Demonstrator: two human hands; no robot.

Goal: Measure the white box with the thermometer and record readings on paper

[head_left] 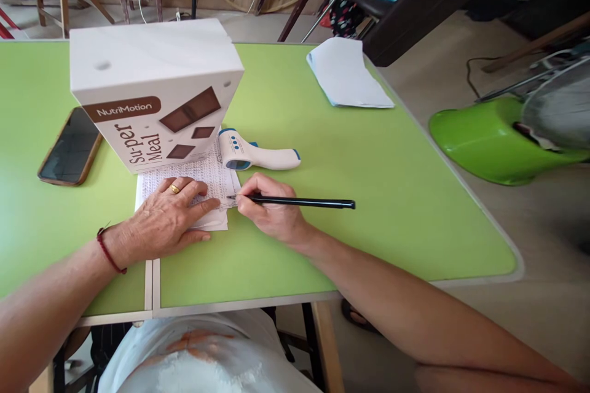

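Sheets of paper (212,173) covered in rows of small handwriting lie on the green table, partly hidden under a white box. Flat across their lower part rests my left hand (171,214), fingers spread, with a gold ring and a red cord bracelet. My right hand (271,207) pinches a black pen (318,202), its tip at the right edge of the paper. Just above that hand a white and blue infrared thermometer (258,153) lies on its side, touching or very near the papers.
The white NutriMotion box (157,98) stands upright behind the papers. Left of it lies a phone (71,146) in a brown case. Folded white sheets (349,73) lie at the table's (369,245) far right. A green plastic stool (483,141) stands beyond the right edge.
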